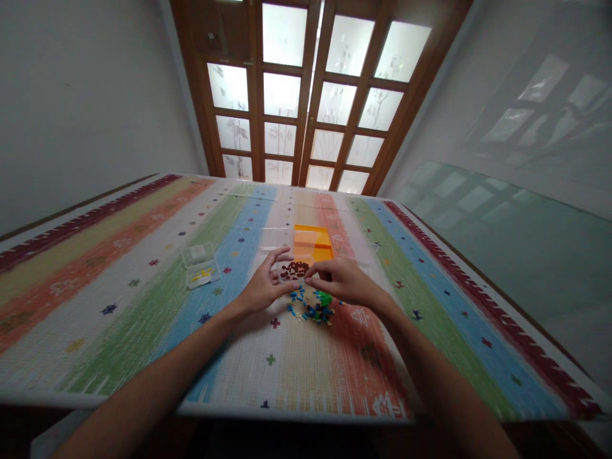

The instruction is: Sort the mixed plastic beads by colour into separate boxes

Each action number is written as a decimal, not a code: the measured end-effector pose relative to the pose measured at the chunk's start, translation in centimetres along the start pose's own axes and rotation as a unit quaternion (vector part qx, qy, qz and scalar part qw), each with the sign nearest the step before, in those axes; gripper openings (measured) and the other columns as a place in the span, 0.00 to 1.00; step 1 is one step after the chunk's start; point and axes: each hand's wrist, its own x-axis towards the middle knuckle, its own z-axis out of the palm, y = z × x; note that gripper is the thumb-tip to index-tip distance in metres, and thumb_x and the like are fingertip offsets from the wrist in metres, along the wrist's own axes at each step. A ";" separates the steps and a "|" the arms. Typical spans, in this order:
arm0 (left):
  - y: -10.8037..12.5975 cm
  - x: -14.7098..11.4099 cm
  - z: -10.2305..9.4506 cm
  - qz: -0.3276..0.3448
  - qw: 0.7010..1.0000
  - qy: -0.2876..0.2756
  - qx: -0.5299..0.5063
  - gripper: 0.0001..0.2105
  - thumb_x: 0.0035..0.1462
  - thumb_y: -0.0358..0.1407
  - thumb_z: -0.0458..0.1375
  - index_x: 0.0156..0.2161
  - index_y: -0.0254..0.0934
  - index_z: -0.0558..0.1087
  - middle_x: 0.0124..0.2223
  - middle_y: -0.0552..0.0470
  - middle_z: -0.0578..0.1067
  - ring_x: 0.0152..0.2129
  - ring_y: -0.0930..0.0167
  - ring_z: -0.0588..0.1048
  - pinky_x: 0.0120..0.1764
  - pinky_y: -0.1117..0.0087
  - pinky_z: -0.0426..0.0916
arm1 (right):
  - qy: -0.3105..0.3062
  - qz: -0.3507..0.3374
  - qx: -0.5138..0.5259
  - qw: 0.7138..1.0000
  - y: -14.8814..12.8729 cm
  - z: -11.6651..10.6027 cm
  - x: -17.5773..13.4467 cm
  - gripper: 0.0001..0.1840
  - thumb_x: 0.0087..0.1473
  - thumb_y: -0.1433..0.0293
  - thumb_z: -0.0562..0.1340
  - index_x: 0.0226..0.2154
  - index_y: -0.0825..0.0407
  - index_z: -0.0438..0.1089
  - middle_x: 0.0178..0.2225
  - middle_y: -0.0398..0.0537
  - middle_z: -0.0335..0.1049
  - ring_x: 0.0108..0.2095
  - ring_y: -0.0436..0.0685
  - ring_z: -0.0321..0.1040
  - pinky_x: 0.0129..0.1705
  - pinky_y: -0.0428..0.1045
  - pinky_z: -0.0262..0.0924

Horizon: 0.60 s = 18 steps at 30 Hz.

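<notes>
My left hand (264, 282) curls its thumb and fingers around the left side of a small clear plastic box (282, 261). Inside lie many small dark brown building bricks (295, 270). At the box's right edge is my right hand (345, 280), its thumb and fingertips pinched together; whatever they hold is too small to make out. Just below the hands, a pile of small blue bricks (312, 312) is scattered on the cloth among tan ones. A bright green piece (324, 298) sits at the pile's upper right, partly under my right hand.
Behind the hands is an orange divided tray (329, 237), with a clear lid (272, 238) to its left. Farther left stands an open clear box (199, 268) with yellow pieces inside. A striped cloth (182, 344) covers the table, which has walls on both sides.
</notes>
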 end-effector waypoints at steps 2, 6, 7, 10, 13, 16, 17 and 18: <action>0.0 0.0 0.1 -0.006 1.000 -0.008 -0.005 0.37 0.47 0.33 0.71 0.61 0.43 0.60 0.59 0.42 0.65 0.45 0.63 0.78 0.49 0.58 0.74 | 0.026 0.008 -0.022 0.999 0.5 -0.3 0.5 0.09 0.59 0.70 0.63 0.35 0.56 0.79 0.21 0.42 0.69 0.21 0.46 0.59 0.28 0.44 0.47; -0.1 -0.1 0.1 -0.006 1.000 -0.016 -0.010 0.37 0.47 0.33 0.72 0.60 0.44 0.61 0.59 0.42 0.65 0.46 0.64 0.77 0.51 0.57 0.73 | 0.031 0.022 -0.082 0.996 1.4 0.3 1.6 0.08 0.58 0.71 0.64 0.36 0.55 0.80 0.22 0.45 0.72 0.23 0.48 0.62 0.28 0.44 0.46; -0.2 -0.1 0.1 -0.004 1.000 -0.016 -0.011 0.37 0.47 0.33 0.72 0.60 0.43 0.61 0.59 0.42 0.65 0.46 0.64 0.77 0.51 0.57 0.73 | 0.028 0.023 -0.093 0.995 1.6 0.5 1.8 0.08 0.58 0.71 0.64 0.37 0.54 0.80 0.23 0.45 0.72 0.23 0.48 0.63 0.28 0.44 0.46; -0.3 0.0 0.1 0.001 1.000 -0.019 -0.016 0.36 0.47 0.34 0.72 0.60 0.44 0.62 0.58 0.42 0.66 0.46 0.64 0.77 0.50 0.57 0.73 | 0.025 0.024 -0.122 0.992 1.8 1.0 2.2 0.09 0.59 0.70 0.63 0.37 0.53 0.80 0.25 0.47 0.75 0.25 0.50 0.66 0.29 0.44 0.47; -0.2 0.0 0.2 -0.003 0.999 -0.021 -0.024 0.37 0.46 0.34 0.72 0.60 0.44 0.62 0.58 0.42 0.66 0.44 0.64 0.78 0.48 0.59 0.74 | 0.018 0.031 -0.139 0.990 1.8 1.2 2.4 0.10 0.60 0.69 0.62 0.37 0.52 0.80 0.27 0.49 0.77 0.26 0.51 0.68 0.29 0.45 0.47; 0.0 -0.1 0.3 -0.006 0.999 -0.021 -0.023 0.37 0.46 0.34 0.72 0.60 0.44 0.62 0.58 0.42 0.66 0.44 0.64 0.78 0.48 0.60 0.74 | 0.005 0.034 -0.147 0.989 1.9 1.2 2.5 0.10 0.60 0.70 0.62 0.38 0.53 0.81 0.28 0.50 0.78 0.27 0.51 0.69 0.29 0.45 0.48; 0.0 -0.1 0.3 -0.005 0.999 -0.023 -0.022 0.37 0.46 0.34 0.72 0.60 0.44 0.62 0.58 0.42 0.66 0.45 0.64 0.78 0.48 0.59 0.74 | 0.004 0.033 -0.148 0.988 1.9 1.2 2.5 0.10 0.60 0.70 0.62 0.38 0.53 0.81 0.28 0.50 0.78 0.27 0.52 0.69 0.29 0.45 0.48; 0.1 -0.1 0.3 -0.005 0.999 -0.024 -0.021 0.37 0.46 0.34 0.72 0.60 0.44 0.62 0.58 0.42 0.66 0.45 0.64 0.78 0.48 0.59 0.74 | 0.004 0.031 -0.149 0.988 1.9 1.2 2.5 0.10 0.60 0.71 0.62 0.38 0.53 0.81 0.28 0.51 0.79 0.27 0.52 0.70 0.30 0.45 0.48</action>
